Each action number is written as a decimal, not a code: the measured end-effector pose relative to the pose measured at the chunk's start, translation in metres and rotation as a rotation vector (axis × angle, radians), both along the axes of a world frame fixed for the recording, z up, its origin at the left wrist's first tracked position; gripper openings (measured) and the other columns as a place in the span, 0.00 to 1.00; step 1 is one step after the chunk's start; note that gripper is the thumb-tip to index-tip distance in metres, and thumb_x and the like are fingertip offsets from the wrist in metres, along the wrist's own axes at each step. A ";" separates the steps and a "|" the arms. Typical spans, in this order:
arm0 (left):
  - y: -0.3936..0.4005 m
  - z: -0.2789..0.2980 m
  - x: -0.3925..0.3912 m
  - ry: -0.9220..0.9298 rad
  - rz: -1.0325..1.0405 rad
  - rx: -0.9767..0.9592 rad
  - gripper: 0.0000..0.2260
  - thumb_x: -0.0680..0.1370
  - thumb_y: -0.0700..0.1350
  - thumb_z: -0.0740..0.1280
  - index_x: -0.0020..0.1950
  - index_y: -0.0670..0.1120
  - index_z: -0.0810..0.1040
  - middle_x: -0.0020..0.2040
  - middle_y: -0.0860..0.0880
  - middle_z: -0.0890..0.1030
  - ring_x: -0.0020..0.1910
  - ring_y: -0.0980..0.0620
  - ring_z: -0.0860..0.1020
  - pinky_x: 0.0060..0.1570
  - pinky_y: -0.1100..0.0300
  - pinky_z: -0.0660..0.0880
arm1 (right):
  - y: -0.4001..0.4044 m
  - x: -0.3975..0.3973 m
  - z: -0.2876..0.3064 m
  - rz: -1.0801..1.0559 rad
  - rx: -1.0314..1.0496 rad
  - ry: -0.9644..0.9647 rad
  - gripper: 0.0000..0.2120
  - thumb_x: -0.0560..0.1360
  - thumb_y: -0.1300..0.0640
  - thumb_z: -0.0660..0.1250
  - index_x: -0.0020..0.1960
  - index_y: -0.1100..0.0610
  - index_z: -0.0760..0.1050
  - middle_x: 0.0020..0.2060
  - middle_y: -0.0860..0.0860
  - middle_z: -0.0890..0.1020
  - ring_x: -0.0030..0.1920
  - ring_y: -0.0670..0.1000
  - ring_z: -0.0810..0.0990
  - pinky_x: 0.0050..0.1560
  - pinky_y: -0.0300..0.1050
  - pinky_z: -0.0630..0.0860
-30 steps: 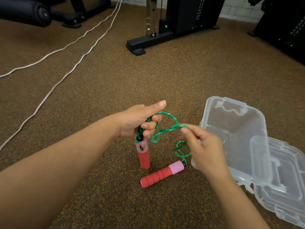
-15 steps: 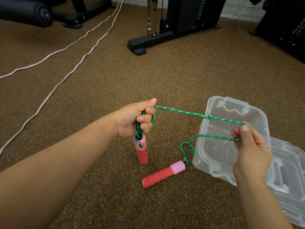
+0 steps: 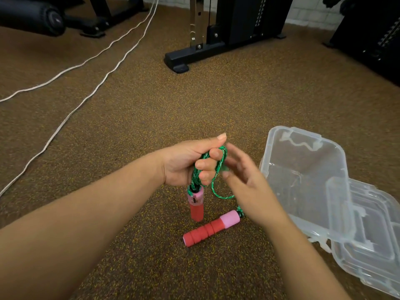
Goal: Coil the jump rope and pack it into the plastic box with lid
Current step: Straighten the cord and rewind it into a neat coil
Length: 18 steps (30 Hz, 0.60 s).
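My left hand [image 3: 190, 163] is closed around a bundle of green jump rope [image 3: 216, 169] coils. One red-and-pink handle [image 3: 195, 204] hangs from that fist, its tip near the floor. The second red-and-pink handle [image 3: 211, 228] lies flat on the carpet below. My right hand [image 3: 246, 187] is blurred, close against the left fist, fingers near the rope; a short loop of rope runs under it down to the lying handle. The clear plastic box [image 3: 303, 185] stands open and empty to the right, and its clear lid [image 3: 372, 230] lies against its near right side.
Brown speckled carpet covers the floor. Two white cables [image 3: 86, 87] run diagonally across the left. A black gym machine base [image 3: 194, 55] stands at the back centre, more black equipment [image 3: 368, 37] at the back right, and a black padded roller [image 3: 32, 18] at the top left.
My right hand, stretched out over the box with a taut length of rope, has swung back to the left fist. The rope span is now gathered at the left hand.
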<state>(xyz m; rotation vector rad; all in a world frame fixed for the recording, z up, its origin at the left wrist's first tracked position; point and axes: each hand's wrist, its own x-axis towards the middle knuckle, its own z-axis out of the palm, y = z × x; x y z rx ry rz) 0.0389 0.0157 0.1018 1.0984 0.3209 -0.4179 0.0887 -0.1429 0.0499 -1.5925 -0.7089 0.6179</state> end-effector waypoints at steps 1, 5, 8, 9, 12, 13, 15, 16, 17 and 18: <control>0.000 0.000 -0.001 -0.001 0.003 -0.011 0.18 0.72 0.58 0.59 0.25 0.50 0.70 0.15 0.54 0.64 0.17 0.56 0.65 0.25 0.63 0.62 | 0.000 -0.003 -0.006 0.007 -0.019 0.021 0.22 0.77 0.60 0.63 0.70 0.46 0.67 0.58 0.49 0.80 0.60 0.47 0.78 0.63 0.46 0.73; 0.008 -0.001 -0.001 -0.004 0.105 -0.087 0.17 0.72 0.58 0.60 0.26 0.50 0.69 0.15 0.54 0.64 0.18 0.57 0.66 0.25 0.64 0.65 | -0.012 -0.009 -0.016 -0.153 -0.038 0.108 0.11 0.80 0.59 0.60 0.50 0.48 0.80 0.31 0.41 0.80 0.37 0.45 0.76 0.40 0.36 0.73; 0.013 -0.002 0.001 -0.002 0.226 -0.150 0.15 0.72 0.57 0.62 0.29 0.51 0.70 0.16 0.54 0.64 0.18 0.58 0.67 0.23 0.66 0.68 | -0.018 -0.012 -0.020 -0.303 0.053 0.232 0.10 0.78 0.53 0.61 0.45 0.49 0.82 0.33 0.39 0.80 0.30 0.42 0.72 0.39 0.40 0.71; 0.014 -0.002 0.002 0.001 0.265 -0.163 0.14 0.72 0.56 0.62 0.30 0.51 0.70 0.17 0.54 0.65 0.18 0.58 0.67 0.23 0.66 0.68 | -0.018 -0.014 -0.021 -0.283 0.040 0.228 0.11 0.77 0.51 0.61 0.45 0.48 0.82 0.33 0.39 0.79 0.30 0.41 0.71 0.39 0.39 0.71; 0.015 -0.003 0.007 -0.001 0.384 -0.179 0.12 0.77 0.53 0.61 0.37 0.49 0.75 0.18 0.55 0.68 0.19 0.59 0.68 0.24 0.67 0.69 | -0.017 -0.026 -0.028 -0.137 -0.108 0.049 0.11 0.79 0.51 0.60 0.45 0.44 0.80 0.32 0.41 0.77 0.34 0.40 0.73 0.37 0.33 0.70; 0.016 -0.003 0.008 -0.005 0.422 -0.176 0.12 0.78 0.52 0.61 0.40 0.48 0.76 0.19 0.55 0.69 0.20 0.59 0.69 0.25 0.67 0.69 | -0.017 -0.028 -0.031 -0.140 -0.135 -0.010 0.12 0.80 0.51 0.58 0.45 0.42 0.79 0.34 0.43 0.78 0.36 0.40 0.74 0.38 0.32 0.70; 0.020 -0.003 0.010 -0.016 0.471 -0.177 0.10 0.78 0.50 0.61 0.44 0.46 0.79 0.21 0.55 0.71 0.21 0.60 0.70 0.27 0.66 0.69 | -0.018 -0.029 -0.035 -0.188 -0.162 -0.006 0.13 0.81 0.51 0.57 0.47 0.44 0.80 0.37 0.47 0.80 0.39 0.42 0.76 0.40 0.33 0.70; 0.022 -0.002 0.009 -0.023 0.482 -0.181 0.10 0.78 0.49 0.62 0.45 0.46 0.79 0.21 0.55 0.71 0.21 0.60 0.70 0.27 0.66 0.69 | -0.018 -0.027 -0.036 -0.198 -0.195 0.021 0.14 0.81 0.51 0.56 0.49 0.48 0.80 0.38 0.49 0.81 0.40 0.44 0.76 0.41 0.34 0.69; 0.025 -0.002 0.009 -0.028 0.490 -0.183 0.09 0.78 0.49 0.62 0.45 0.46 0.79 0.22 0.55 0.71 0.21 0.60 0.69 0.28 0.66 0.69 | -0.019 -0.025 -0.037 -0.197 -0.235 0.048 0.14 0.81 0.51 0.57 0.50 0.52 0.80 0.37 0.50 0.80 0.40 0.47 0.76 0.41 0.36 0.69; 0.027 -0.002 0.009 -0.033 0.497 -0.183 0.09 0.78 0.49 0.62 0.45 0.46 0.79 0.22 0.55 0.71 0.21 0.60 0.69 0.28 0.66 0.69 | -0.020 -0.022 -0.038 -0.188 -0.252 0.076 0.13 0.81 0.52 0.58 0.49 0.51 0.81 0.35 0.48 0.80 0.38 0.47 0.76 0.39 0.36 0.69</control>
